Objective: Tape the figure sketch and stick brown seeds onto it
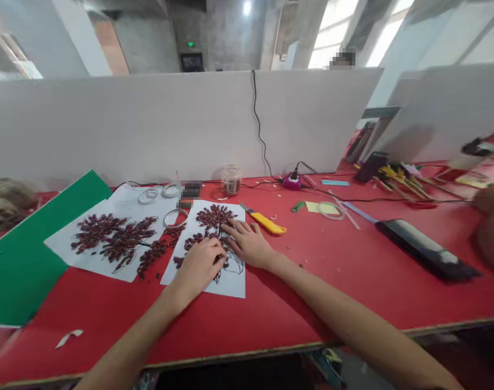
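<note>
A white sheet of paper (234, 287) lies before me with a drawn plant outline, partly covered by clusters of small dark red-brown seed-like pieces (214, 215). My left hand (202, 264) rests on its lower middle, fingers curled in and thumb close to them; whatever they pinch is too small to make out. On the right side of the sheet lies my right hand (250, 242), fingers stretched out flat and slightly apart, tips at the pieces. Just beyond it is a yellow utility knife (268, 222), blade end toward the sheet. Both palms hide part of the drawing.
Left is a second sheet (121, 271) covered with similar pieces, over a green board (11, 287). A roll of tape (175, 218), a glass jar (231, 180) and a purple power adapter (292, 181) stand farther back. A black-bristled brush (426, 246) lies right. A white partition (149, 124) borders the table.
</note>
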Demonstrator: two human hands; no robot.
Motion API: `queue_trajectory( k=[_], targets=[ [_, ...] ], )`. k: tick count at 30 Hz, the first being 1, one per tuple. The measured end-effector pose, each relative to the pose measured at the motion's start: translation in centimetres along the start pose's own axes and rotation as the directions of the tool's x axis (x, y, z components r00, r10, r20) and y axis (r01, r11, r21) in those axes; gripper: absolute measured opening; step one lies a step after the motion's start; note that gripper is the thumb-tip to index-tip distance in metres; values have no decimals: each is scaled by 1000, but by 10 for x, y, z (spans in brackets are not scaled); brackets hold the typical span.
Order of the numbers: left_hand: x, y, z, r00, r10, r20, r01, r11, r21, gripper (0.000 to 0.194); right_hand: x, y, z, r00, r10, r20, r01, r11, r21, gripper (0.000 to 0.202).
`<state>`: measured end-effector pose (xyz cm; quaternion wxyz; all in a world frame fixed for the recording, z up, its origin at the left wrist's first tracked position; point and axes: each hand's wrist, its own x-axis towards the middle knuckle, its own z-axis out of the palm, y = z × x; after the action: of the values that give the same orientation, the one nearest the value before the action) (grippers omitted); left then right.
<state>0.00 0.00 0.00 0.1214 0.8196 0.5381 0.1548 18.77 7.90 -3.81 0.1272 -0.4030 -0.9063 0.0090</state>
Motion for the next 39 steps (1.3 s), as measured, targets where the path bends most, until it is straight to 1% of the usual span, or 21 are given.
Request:
queue_trajectory(
  k=[5, 8, 11, 13, 15, 20, 24, 27, 30, 35, 37, 39],
  targets=[
    [-2, -5, -7, 992, 119, 42, -123, 986, 115, 14, 0, -1, 1, 1000, -6, -9, 5, 1000, -6, 46],
    [-6, -5, -11, 985, 165, 45, -170, 969, 181, 20, 0, -2, 1, 1000, -8, -18, 8, 1000, -9, 46],
    [-10, -6, -11, 973, 225, 45, -230, 952, 203, 28, 0, -2, 0, 1000, -11, -25, 11, 1000, -7, 46],
    [-12, -7, -10, 965, 257, 58, -263, 943, 204, 26, 0, -2, 0, 1000, -8, -25, 8, 1000, -6, 46],
    [-13, -7, -9, 963, 262, 60, -269, 940, 210, 22, 0, -2, 0, 1000, -6, -21, 6, 1000, -7, 46],
    [-19, 0, -7, 972, 230, 41, -233, 935, 267, 22, 0, -3, -2, 1000, 1, -16, -1, 1000, -5, 45],
    [-19, 7, -2, 984, 177, -4, -167, 936, 311, 23, 0, -2, -2, 1000, 1, -20, -1, 1000, -4, 45],
    [-15, 7, 3, 994, 101, -46, -89, 970, 227, 19, 0, -2, -1, 1000, 5, -22, -5, 1000, -3, 45],
    [-10, 7, 2, 998, 27, -50, -20, 992, 126, 18, -1, -2, 0, 1000, 0, -27, 0, 1000, -2, 45],
    [-6, 17, -2, 998, -64, -29, 67, 991, 118, 14, -1, -1, 1, 1000, -5, -31, 5, 1000, -6, 46],
    [-6, 20, -1, 996, -79, -33, 82, 991, 108, 16, 0, -1, 1, 1000, 1, -31, -1, 1000, -4, 46],
    [-8, 17, -1, 996, -75, -48, 78, 995, 63, 17, 0, -1, 1, 999, 1, -33, -1, 1000, -4, 46]
  ],
)
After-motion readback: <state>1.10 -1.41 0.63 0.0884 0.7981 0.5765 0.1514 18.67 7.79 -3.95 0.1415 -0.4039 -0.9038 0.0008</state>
